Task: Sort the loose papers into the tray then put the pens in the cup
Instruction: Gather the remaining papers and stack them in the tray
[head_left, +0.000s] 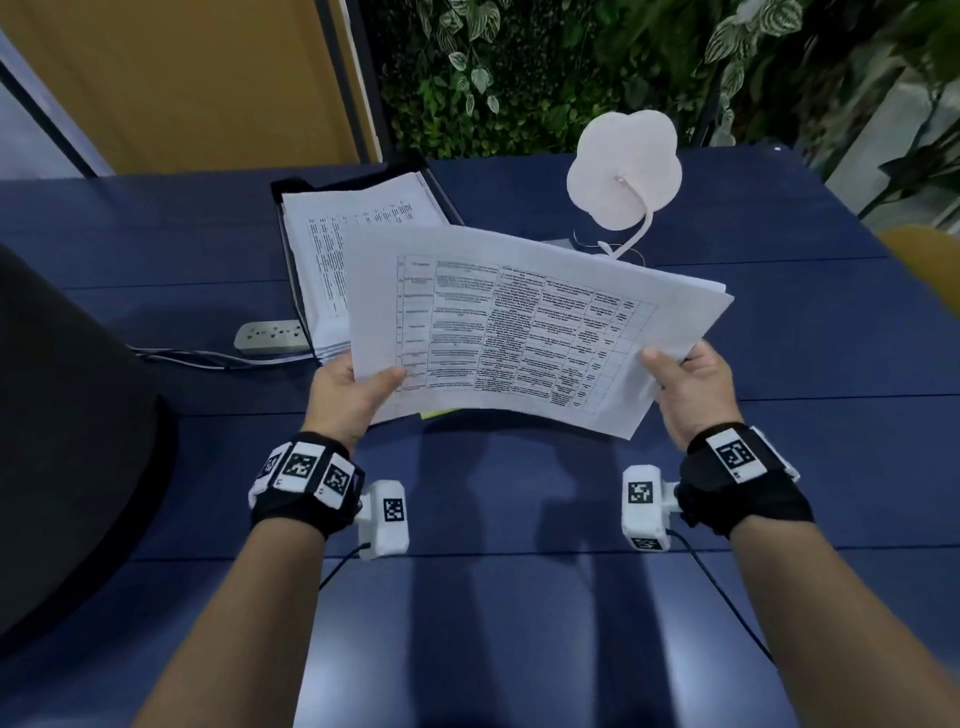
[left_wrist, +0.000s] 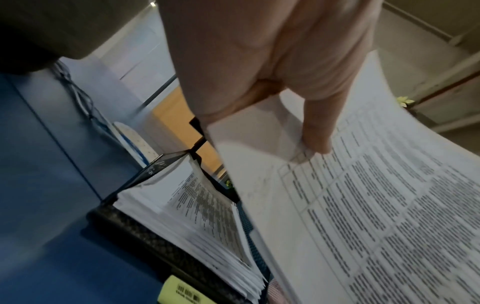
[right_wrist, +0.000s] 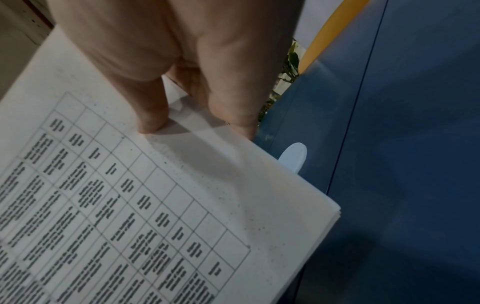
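Both hands are holding a sheaf of printed papers (head_left: 524, 332) above the blue desk (head_left: 493, 519), its top sheet showing a ruled table of text; the left hand (head_left: 348, 387) is pinching the near left corner, thumb on top and fingers underneath, so its grip is closing on the sheaf; the right hand (head_left: 691, 379) is pinching the near right edge in the same way, thumb lying on the top sheet; the sheaf is sagging a little between the two grips and is sitting clear of the desk. Just to the far left, a black mesh tray (head_left: 289, 249) is holding a thick stack of printed sheets (head_left: 353, 239), and the sheaf is overlapping the tray's right side in the head view; a yellow-green pen (left_wrist: 182, 290) is lying just beside the tray's near end; a white power strip (head_left: 270, 336) is lying left of the tray; a white flower-shaped lamp (head_left: 623, 176) is standing on the far side of the desk, behind the sheaf.
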